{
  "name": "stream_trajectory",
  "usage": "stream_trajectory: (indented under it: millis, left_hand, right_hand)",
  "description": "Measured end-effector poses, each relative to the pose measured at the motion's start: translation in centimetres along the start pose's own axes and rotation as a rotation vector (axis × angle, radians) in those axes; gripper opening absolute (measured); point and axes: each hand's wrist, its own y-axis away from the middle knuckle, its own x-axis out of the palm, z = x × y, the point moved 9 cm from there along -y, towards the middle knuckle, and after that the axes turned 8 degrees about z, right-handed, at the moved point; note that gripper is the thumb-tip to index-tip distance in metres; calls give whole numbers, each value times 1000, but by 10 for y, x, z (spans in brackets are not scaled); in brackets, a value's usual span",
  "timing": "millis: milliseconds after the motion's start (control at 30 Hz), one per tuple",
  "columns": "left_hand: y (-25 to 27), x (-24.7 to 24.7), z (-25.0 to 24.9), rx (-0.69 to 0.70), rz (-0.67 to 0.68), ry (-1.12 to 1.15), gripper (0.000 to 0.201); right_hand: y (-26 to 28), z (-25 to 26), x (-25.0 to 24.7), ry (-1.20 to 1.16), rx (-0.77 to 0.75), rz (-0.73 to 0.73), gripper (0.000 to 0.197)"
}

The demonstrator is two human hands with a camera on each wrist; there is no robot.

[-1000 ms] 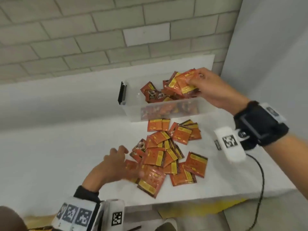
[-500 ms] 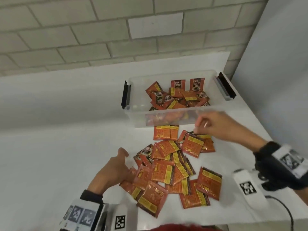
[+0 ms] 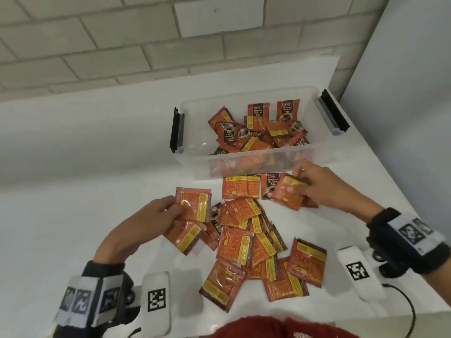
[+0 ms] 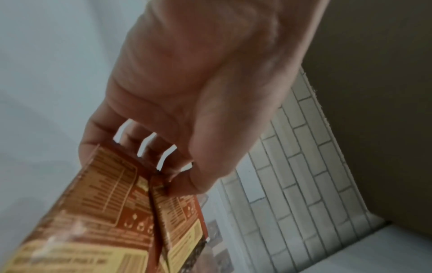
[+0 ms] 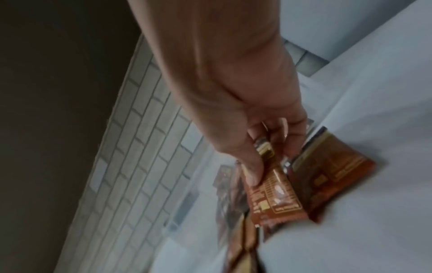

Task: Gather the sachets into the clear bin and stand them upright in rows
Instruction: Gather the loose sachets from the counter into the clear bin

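Several red-orange sachets point(image 3: 246, 242) lie in a loose pile on the white table, in front of the clear bin point(image 3: 190, 157). More sachets point(image 3: 258, 132) lie jumbled in the bin's right half, two leaning on its far wall. My left hand point(image 3: 156, 220) pinches two sachets point(image 3: 192, 208) at the pile's left edge, seen close in the left wrist view as sachets point(image 4: 112, 212) between thumb and fingers. My right hand point(image 3: 310, 184) grips a sachet point(image 3: 288, 193) just in front of the bin; in the right wrist view this sachet point(image 5: 273, 190) is under the thumb.
The bin has black latches on its left end point(image 3: 177, 129) and right end point(image 3: 334, 111). A brick wall point(image 3: 122, 40) rises behind the table and a grey panel point(image 3: 402, 69) stands to the right. A black cable point(image 3: 407, 311) hangs off the table's front right edge.
My right hand dropped its sachets into the bin, came back to the pile and took hold of another. My left hand lifted two sachets from the pile's left edge.
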Motion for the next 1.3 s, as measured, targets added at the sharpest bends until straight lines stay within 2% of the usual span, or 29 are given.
stream_trajectory:
  millis: [100, 200, 333, 400, 500, 600, 700, 867, 967, 1033, 1133, 1200, 1300]
  left_hand:
    - [-17, 18, -7, -6, 19, -79, 28]
    - [-37, 31, -5, -47, 16, -204, 26]
    - [-48, 43, -7, -64, -15, -440, 55]
    - [-48, 43, -12, -26, -46, -373, 51]
    - [-47, 39, -12, 12, -109, -307, 46]
    - [-45, 35, -11, 15, -160, -283, 49]
    - [-40, 29, -12, 4, -133, -158, 51]
    - [-29, 2, -14, 38, -117, 28, 25]
    - [-21, -11, -26, 98, -118, 143, 22]
    - [-19, -15, -36, 136, -111, 194, 24]
    - [-23, -5, -51, 163, -52, 152, 31]
    - [-31, 7, -61, 184, -24, 44, 34]
    - [-45, 31, -83, 280, -4, -166, 25]
  right_hand:
    - [12, -8, -13, 41, 36, 18, 27]
    - [17, -27, -13, 71, 127, 13, 23]
    - [11, -47, -6, 136, 201, -7, 56]
    - [9, -50, 6, 219, 237, 31, 65]
    - [8, -48, 13, 242, 241, -4, 65]
    - [9, -47, 5, 148, 222, -66, 59]
    - [9, -49, -3, 36, 236, -20, 53]
    - [7, -37, -11, -174, 148, 76, 56]
    - [3, -27, 10, -5, 62, 203, 67]
    - [3, -29, 21, 103, 60, 230, 71]
    - [5, -30, 22, 246, 62, 179, 65]
    - [7, -29, 24, 369, 73, 153, 61]
    - [11, -28, 29, 349, 60, 159, 61]
